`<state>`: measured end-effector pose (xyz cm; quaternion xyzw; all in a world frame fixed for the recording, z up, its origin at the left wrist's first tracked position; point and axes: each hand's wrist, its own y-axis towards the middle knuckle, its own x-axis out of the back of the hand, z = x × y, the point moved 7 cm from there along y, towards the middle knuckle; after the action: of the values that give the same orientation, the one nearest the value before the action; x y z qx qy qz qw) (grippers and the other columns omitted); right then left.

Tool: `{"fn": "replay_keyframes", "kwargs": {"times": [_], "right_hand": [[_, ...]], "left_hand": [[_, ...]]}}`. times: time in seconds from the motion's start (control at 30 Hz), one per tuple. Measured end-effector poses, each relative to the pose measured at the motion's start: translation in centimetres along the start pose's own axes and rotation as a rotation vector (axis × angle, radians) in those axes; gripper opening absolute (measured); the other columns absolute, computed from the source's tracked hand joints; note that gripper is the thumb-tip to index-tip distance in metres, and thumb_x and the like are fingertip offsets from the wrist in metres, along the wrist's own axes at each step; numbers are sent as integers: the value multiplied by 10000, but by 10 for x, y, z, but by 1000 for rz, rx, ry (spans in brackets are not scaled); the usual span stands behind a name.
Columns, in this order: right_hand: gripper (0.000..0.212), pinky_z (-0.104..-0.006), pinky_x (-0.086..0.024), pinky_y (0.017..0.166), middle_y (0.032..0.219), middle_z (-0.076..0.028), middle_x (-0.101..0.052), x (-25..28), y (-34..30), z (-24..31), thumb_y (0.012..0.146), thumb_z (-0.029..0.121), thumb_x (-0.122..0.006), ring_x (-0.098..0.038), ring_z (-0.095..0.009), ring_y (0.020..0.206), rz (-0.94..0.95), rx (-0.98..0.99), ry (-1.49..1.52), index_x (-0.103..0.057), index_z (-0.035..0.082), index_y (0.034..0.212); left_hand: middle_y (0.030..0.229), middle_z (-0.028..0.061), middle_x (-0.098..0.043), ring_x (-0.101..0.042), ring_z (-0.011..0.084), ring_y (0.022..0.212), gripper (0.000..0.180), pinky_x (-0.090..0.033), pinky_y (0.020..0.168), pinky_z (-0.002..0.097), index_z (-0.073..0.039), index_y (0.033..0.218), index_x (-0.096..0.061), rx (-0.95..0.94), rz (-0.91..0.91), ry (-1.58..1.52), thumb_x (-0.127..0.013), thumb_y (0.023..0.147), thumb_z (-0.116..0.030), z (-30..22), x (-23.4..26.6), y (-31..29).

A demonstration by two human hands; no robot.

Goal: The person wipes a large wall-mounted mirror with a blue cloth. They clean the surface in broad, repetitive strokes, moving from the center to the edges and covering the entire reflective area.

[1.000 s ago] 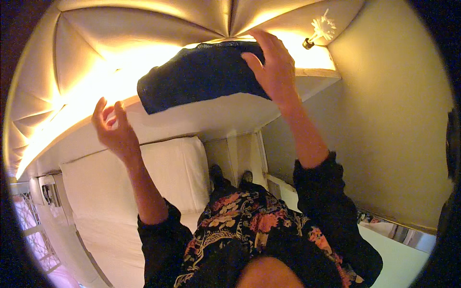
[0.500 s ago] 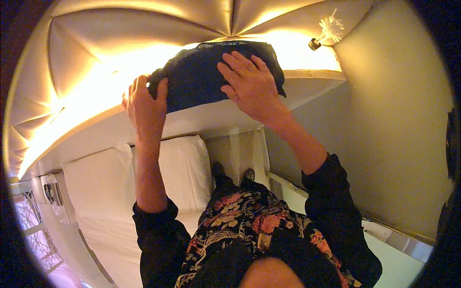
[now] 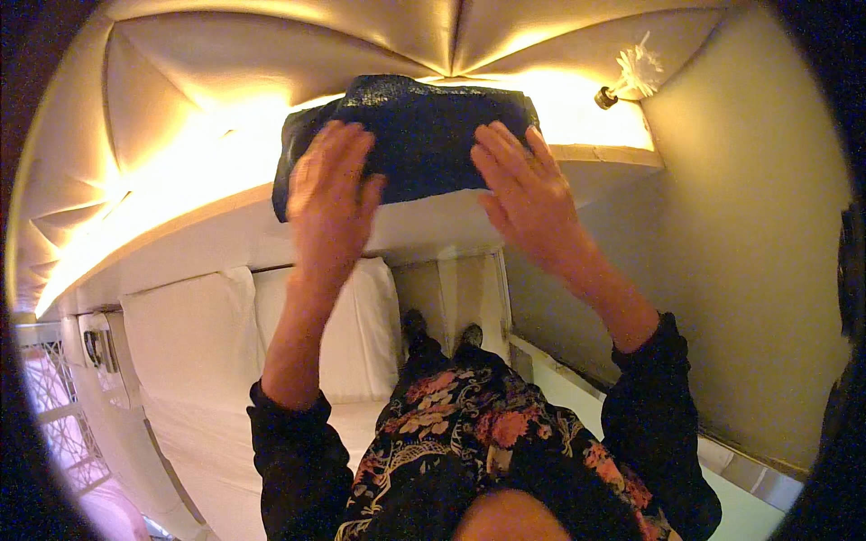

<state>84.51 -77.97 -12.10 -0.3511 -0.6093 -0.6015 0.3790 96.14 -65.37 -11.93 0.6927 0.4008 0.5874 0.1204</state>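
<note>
A dark blue cloth (image 3: 419, 135) lies draped over the lit ledge in front of me, its near part hanging over the front edge. My left hand (image 3: 334, 185) is over the cloth's left part, fingers stretched out and a little blurred. Over its right part is my right hand (image 3: 523, 180), with the fingers extended and slightly apart. Neither hand is closed round the cloth. Whether the palms press on it or hover just above, I cannot tell.
The glowing ledge (image 3: 171, 209) runs along a padded wall (image 3: 244, 54). A white tufted ornament in a small dark holder (image 3: 607, 97) stands at its right end. Below are white pillows (image 3: 334, 316) on a bed (image 3: 198, 442). A plain wall (image 3: 749, 225) rises at right.
My left hand has moved from the cloth's left end rightward onto its front. My right hand has shifted right and down. More of the cloth's left end now shows.
</note>
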Motion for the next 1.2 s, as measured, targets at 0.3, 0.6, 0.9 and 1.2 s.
{"fn": "replay_keyframes", "kwargs": {"times": [0.3, 0.6, 0.9, 1.2], "right_hand": [[530, -481, -278, 969, 1263, -134, -424, -16, 2, -28, 712, 280, -595, -380, -273, 1184, -71, -83, -26, -468, 33, 1164], [650, -455, -250, 1011, 1318, -121, -363, 9, 10, -14, 669, 223, -643, -309, -281, 1243, 95, -53, 75, -395, 19, 1234], [510, -534, -271, 958, 1284, -162, -397, -47, 57, 28, 748, 208, -538, -347, -309, 1213, 202, 101, -190, -424, 35, 1214], [366, -529, -405, 778, 1068, -155, -548, -87, 136, 134, 743, 264, -491, -451, -333, 1070, 80, 224, -282, -577, 23, 1005]], "left_hand": [[1254, 95, -445, -392, 268, 1164, 512, -298, 931, 400, -84, 1176, -477, 63, 162, 226, -628, 716, -249, -14, -29, 10], [1246, 83, -444, -387, 261, 1153, 543, -312, 893, 399, -89, 1162, -493, 18, 254, 179, -646, 694, -317, 0, -24, 14], [1213, 53, -488, -426, 231, 1139, 544, -341, 858, 380, -118, 1134, -522, 31, 204, 215, -681, 645, -294, 40, 3, -6], [1194, 128, -508, -424, 281, 1161, 438, -288, 978, 409, -42, 1146, -523, 142, 120, 248, -603, 730, -153, 174, 72, -62]]}}
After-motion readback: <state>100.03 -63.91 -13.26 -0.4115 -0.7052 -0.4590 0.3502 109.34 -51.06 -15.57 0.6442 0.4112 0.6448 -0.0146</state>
